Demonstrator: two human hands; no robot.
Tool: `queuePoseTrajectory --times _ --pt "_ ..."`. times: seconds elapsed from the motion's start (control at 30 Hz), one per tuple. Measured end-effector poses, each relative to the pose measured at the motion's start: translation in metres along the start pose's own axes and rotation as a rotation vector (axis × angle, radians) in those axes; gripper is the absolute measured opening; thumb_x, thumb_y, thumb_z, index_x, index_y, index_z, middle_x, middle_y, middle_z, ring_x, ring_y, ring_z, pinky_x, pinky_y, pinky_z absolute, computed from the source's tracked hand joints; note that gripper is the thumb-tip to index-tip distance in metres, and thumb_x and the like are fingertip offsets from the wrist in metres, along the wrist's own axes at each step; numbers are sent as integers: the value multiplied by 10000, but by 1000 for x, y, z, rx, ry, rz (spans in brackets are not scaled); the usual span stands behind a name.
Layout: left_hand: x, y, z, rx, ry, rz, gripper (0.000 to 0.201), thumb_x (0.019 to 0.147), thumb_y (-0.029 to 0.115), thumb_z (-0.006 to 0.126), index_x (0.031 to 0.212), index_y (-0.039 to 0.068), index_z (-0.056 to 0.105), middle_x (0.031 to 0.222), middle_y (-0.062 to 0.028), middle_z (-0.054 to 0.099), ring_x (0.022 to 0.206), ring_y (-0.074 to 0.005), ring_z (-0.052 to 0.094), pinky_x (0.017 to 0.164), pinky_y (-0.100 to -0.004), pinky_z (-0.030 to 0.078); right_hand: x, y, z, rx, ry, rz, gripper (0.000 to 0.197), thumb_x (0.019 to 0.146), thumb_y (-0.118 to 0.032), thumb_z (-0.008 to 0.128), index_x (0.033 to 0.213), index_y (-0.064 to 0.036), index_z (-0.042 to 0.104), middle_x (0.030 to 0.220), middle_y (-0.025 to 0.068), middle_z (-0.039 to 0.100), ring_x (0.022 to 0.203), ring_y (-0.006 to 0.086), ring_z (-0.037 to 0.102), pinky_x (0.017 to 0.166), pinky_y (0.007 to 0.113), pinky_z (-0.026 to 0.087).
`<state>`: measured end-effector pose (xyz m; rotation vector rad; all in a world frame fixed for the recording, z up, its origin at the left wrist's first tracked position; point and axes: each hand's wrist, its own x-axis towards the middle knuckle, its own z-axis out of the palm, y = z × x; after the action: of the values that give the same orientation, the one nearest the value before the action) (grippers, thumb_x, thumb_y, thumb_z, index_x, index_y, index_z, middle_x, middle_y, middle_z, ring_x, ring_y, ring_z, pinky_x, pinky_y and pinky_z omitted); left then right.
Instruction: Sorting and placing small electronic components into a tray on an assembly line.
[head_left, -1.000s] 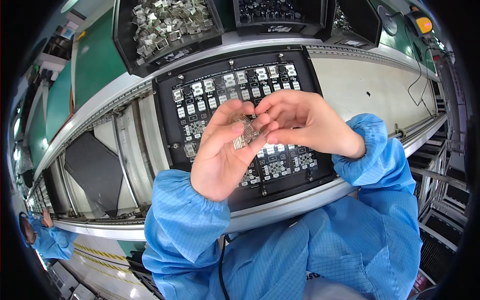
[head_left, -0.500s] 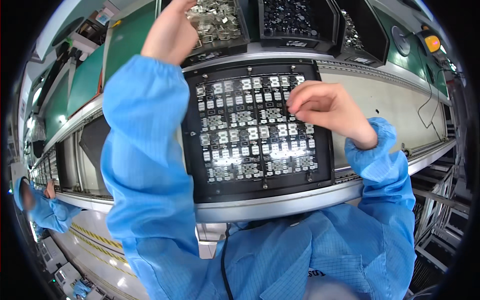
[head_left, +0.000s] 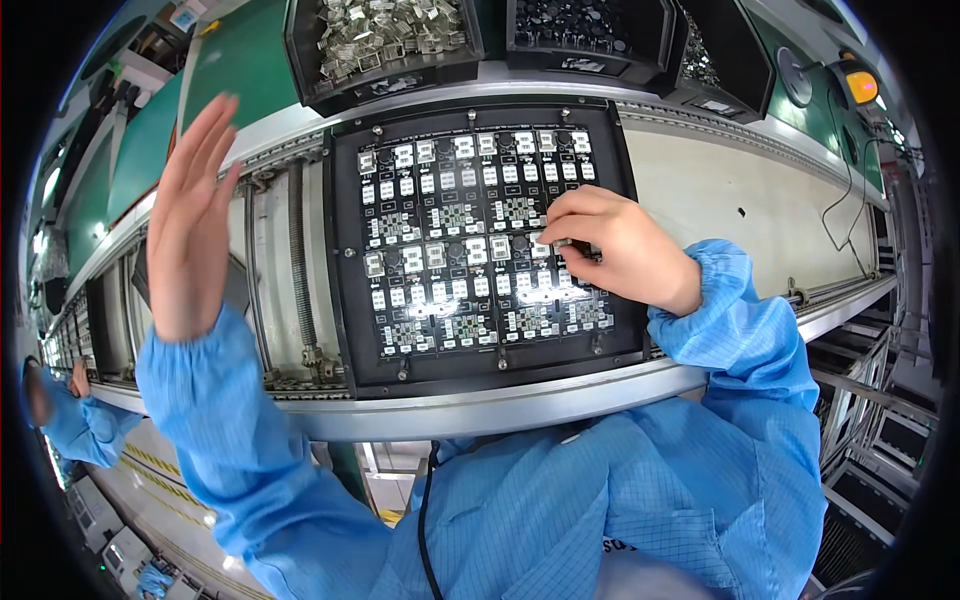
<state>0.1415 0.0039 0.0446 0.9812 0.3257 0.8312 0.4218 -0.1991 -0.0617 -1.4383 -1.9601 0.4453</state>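
Observation:
A black carrier frame [head_left: 347, 300] lies before me, holding a panel of black circuit boards [head_left: 475, 237] set with many small white and silvery parts. Over the right half of the panel my right hand [head_left: 628, 248] is closed, thumb and fingers brought together low at the boards. What lies between its fingertips is too small to name. My left hand [head_left: 195, 225] is raised to the left of the carrier, fingers stretched out and nothing in it. Its edges are blurred by motion.
Behind the carrier stand black bins: one of shiny metal parts [head_left: 390, 35], one of dark round parts [head_left: 570, 25], and another of small silvery parts [head_left: 697, 55]. A metal rail [head_left: 500, 412] runs along the front. An orange light [head_left: 861, 87] stands far right. Another person [head_left: 85, 420] is far left.
My left hand has come away from the metal parts bin, down and left, with its fingers opened. My right hand has moved lower and slightly left over the boards.

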Motion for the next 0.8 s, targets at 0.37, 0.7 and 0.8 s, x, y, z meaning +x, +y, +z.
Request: queuePoseTrajectory --times 0.37,0.7,0.8 --pt "-170 44 -118 630 489 127 576 940 293 422 1416 9 264 1473 -182 249 1375 -311 226 1130 -408 194 5 -20 8 -113 48 23 323 676 49 628 987 -32 596 894 117 591 838 303 575 743 365 493" --pt "-214 38 -134 463 691 180 527 956 286 401 1392 3 308 1458 -180 284 1346 -292 292 1112 -390 243 4 -24 7 -189 38 9 327 691 59 625 1006 -20 580 883 126 596 825 309 579 727 373 493" --pt "-221 39 -135 457 687 204 521 954 267 415 1385 -5 310 1450 -182 297 1341 -291 300 1111 -392 250 -3 -32 4 -264 63 26 329 709 52 632 1025 -24 582 868 128 602 805 312 591 714 382 498"
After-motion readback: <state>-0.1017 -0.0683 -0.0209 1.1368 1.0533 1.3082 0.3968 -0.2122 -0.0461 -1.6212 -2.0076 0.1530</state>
